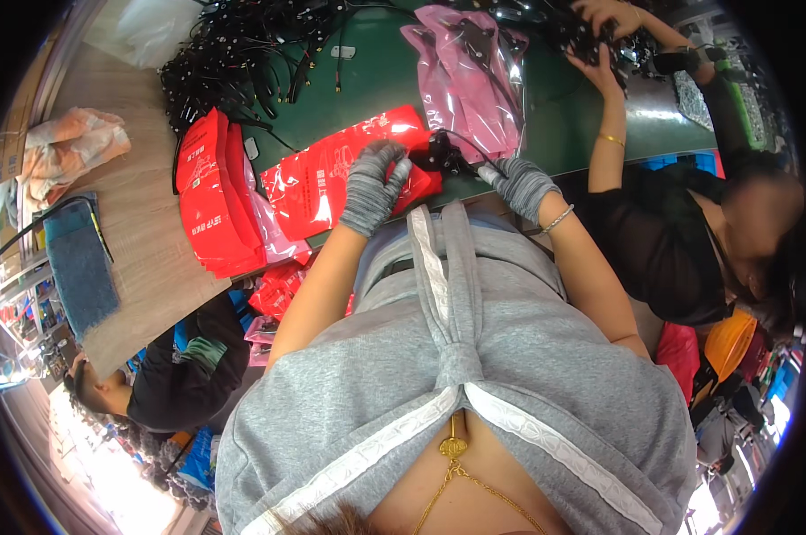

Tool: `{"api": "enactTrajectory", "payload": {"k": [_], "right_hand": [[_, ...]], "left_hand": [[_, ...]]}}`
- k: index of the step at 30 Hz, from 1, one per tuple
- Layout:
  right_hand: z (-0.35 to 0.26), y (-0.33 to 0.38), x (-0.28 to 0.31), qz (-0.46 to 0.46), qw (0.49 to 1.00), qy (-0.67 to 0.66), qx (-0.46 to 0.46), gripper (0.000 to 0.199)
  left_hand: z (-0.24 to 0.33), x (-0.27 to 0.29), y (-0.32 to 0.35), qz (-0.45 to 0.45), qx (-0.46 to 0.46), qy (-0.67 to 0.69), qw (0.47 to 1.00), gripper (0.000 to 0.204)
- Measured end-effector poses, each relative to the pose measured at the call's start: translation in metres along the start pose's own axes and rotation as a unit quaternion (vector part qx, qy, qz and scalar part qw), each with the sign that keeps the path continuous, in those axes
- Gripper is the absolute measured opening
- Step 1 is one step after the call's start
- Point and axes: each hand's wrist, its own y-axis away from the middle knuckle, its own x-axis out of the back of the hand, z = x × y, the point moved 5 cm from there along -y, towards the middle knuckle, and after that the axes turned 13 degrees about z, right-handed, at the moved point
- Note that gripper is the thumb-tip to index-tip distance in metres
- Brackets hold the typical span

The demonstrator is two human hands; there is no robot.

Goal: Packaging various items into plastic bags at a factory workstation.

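In a grey knit fingerless glove, my left hand lies on a red printed plastic bag, its fingers curled over the bag near its right end. My right hand, gloved the same way, is closed with its fingertips at a black cable. This cable leads to a black coiled bundle at the right end of the red bag, between my hands. Whether part of the bundle sits inside the bag cannot be made out.
A stack of red bags lies to the left, below a tangled heap of black cables. Pink clear bags with black items lie ahead on the green table. At right, a co-worker's hands handle black cables. Another person is at lower left.
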Motion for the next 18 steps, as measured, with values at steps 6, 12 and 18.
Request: {"api": "enactTrajectory", "payload": {"k": [6, 12, 18], "right_hand": [[-0.039, 0.021, 0.008, 0.084, 0.964, 0.155, 0.2, 0.037], [-0.04, 0.009, 0.008, 0.081, 0.957, 0.225, 0.165, 0.03], [-0.072, 0.019, 0.002, 0.061, 0.94, 0.244, 0.228, 0.025]], "left_hand": [[0.0, -0.003, -0.003, 0.021, 0.08, 0.134, 0.988, 0.02], [0.023, 0.007, -0.007, -0.01, 0.033, 0.184, 0.982, 0.022], [0.044, -0.007, -0.011, -0.052, 0.024, 0.155, 0.986, 0.022]]}}
